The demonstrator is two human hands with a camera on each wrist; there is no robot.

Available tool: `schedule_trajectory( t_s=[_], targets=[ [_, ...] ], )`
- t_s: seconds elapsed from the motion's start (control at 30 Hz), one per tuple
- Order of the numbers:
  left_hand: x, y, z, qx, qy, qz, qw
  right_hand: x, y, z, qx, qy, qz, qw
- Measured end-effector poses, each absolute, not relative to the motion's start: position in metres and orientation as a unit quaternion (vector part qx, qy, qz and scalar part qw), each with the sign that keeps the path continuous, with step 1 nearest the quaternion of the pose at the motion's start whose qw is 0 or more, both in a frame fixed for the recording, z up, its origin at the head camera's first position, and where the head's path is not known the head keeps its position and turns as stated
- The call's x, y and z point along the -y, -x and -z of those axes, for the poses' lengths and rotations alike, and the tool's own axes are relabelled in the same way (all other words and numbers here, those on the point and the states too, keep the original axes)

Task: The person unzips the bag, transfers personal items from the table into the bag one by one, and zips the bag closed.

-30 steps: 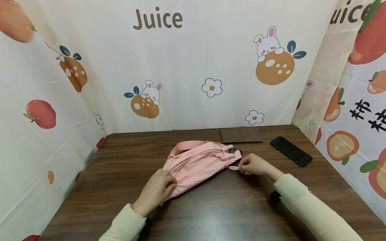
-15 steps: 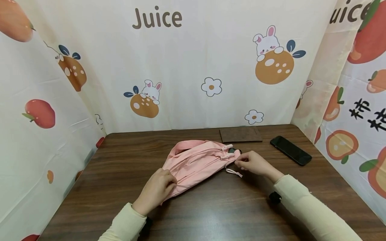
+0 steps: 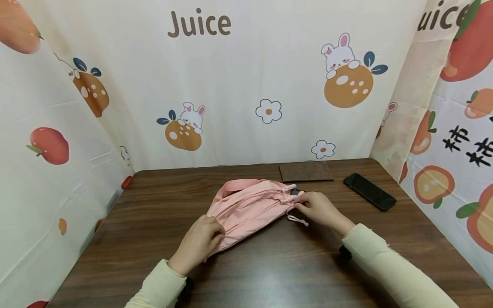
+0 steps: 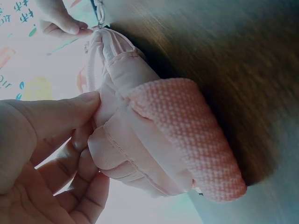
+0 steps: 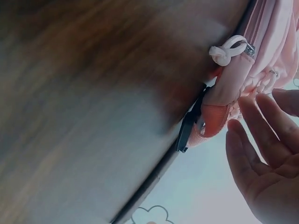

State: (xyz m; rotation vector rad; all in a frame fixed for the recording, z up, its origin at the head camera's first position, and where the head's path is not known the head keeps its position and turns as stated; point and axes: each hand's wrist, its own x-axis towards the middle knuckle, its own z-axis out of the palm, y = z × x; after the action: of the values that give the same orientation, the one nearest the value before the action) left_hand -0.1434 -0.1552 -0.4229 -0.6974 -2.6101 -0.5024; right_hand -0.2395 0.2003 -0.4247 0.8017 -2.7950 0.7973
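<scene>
A pink waist bag lies slantwise on the table, its strap looped at the far side. At its near left end my left hand pinches the fabric; the left wrist view shows the thumb and curled fingers on the bag, beside its woven strap. My right hand is at the other end, fingers fairly straight and against or very near the bag. A white cord zipper pull hangs loose below that hand. A black buckle sits on the strap at this end.
A black phone lies at the right of the wooden table. A flat dark brown rectangular piece lies at the back edge. Printed curtains surround the table on three sides.
My right hand has let go of the cord zipper pull, which dropped onto the table side, and has moved left to the bag's end. My left hand stays in place.
</scene>
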Motion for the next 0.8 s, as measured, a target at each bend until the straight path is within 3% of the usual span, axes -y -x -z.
schedule_trajectory(
  t_s=[0.4, 0.8],
  targets=[
    [0.147, 0.144, 0.416, 0.943, 0.232, 0.145, 0.189, -0.193, 0.247, 0.432, 0.924, -0.304, -0.225, 0.053],
    [0.095, 0.156, 0.403, 0.919, 0.251, 0.228, 0.202, -0.192, 0.255, 0.433, 0.923, -0.304, -0.232, 0.05]
  ],
)
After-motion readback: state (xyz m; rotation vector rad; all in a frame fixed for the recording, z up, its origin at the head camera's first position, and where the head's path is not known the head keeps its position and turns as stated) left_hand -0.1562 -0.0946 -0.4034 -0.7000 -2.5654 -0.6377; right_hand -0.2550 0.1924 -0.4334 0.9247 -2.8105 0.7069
